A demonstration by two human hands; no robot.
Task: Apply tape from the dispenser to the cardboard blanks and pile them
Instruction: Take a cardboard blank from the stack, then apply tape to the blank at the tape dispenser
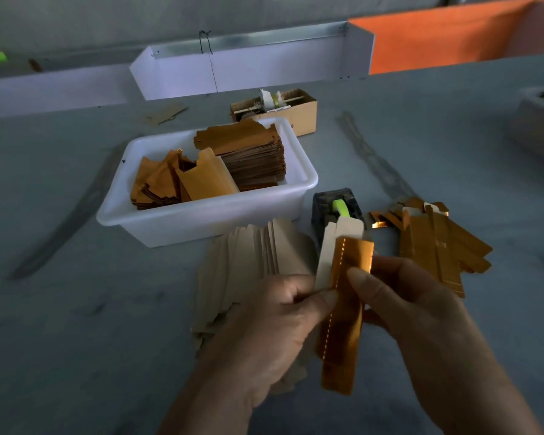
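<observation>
On the grey table [76,309], a gold cardboard blank [343,324] is pinched by the left hand [264,334] and right hand [421,309], its long axis running near-vertically, top end toward the tape dispenser [336,208].

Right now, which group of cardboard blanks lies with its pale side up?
The fanned pile on the table under the left hand. The stacks in the white tub and the pile right of the dispenser show gold.

The picture is dim and a bit grey, with soft light and weak shadows. The left hand [264,334] and right hand [421,312] look dark. Beyond the hands, the white tub [201,221] is brightest. Straight lines bend at the far edges, and the corners are soft.
</observation>
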